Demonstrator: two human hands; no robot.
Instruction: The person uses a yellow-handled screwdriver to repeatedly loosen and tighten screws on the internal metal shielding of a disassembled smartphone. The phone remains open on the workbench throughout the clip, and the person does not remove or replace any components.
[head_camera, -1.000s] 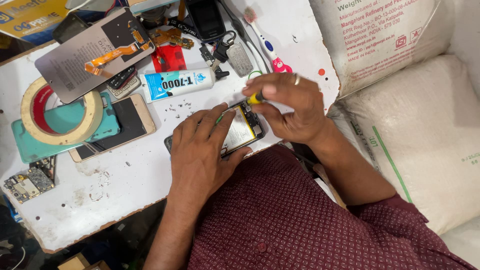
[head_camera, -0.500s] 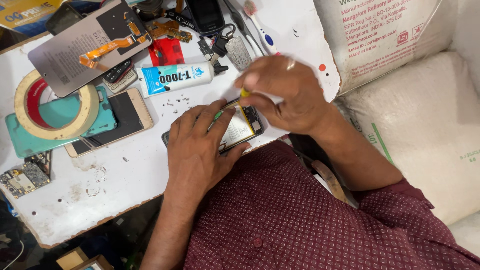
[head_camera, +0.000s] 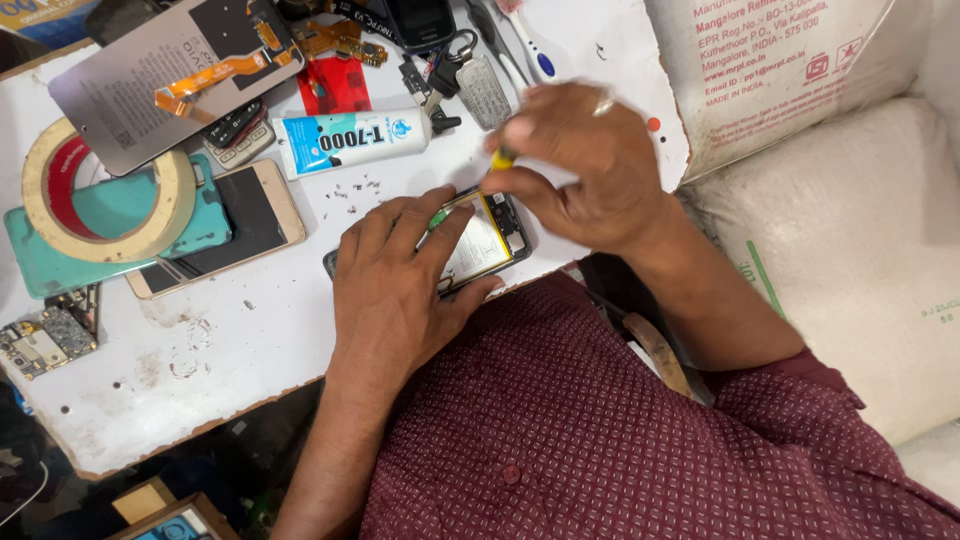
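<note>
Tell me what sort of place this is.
Likely a phone repair bench: an opened phone under the left hand, a loose circuit board, a glue tube, and a screwdriver in the right hand.

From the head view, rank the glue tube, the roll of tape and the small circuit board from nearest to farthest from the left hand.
Measured from the left hand:
1. Glue tube, on the table just beyond the fingers.
2. Roll of tape, farther left, lying on a teal phone case.
3. Small circuit board, at the far left edge of the table.
</note>
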